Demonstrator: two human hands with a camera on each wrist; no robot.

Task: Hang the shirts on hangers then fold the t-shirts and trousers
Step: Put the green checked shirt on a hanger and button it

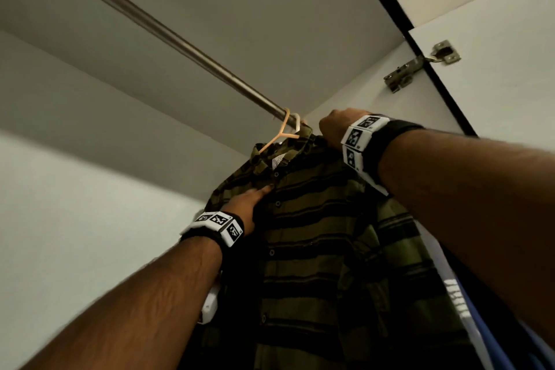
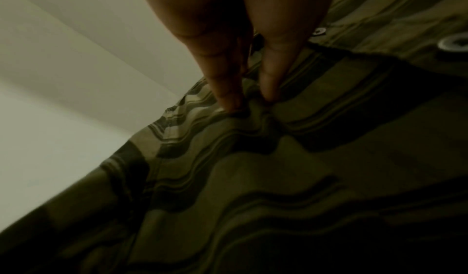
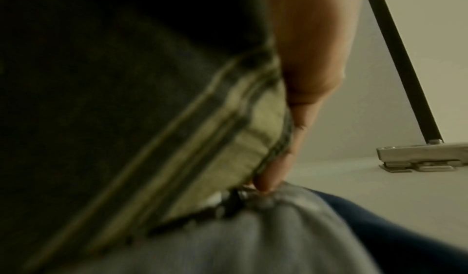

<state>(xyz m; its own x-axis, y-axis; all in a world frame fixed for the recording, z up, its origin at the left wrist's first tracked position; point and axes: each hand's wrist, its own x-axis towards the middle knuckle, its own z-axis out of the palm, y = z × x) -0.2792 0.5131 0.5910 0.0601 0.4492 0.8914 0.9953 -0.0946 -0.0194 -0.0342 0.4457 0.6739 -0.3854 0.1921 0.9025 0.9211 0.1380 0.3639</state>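
A green shirt with dark stripes hangs on a peach hanger, whose hook sits over the metal rail inside a wardrobe. My left hand lies on the shirt's chest beside the button placket. In the left wrist view this left hand pinches a small ridge of the shirt between thumb and fingers. My right hand is closed in a fist at the shirt's right shoulder, next to the collar. Seen from the right wrist, the right hand curls along the shirt's edge.
Behind the shirt on the right hang other clothes, a grey garment and a dark blue one. The wardrobe door with its metal hinge stands at the right. The rail runs bare to the upper left.
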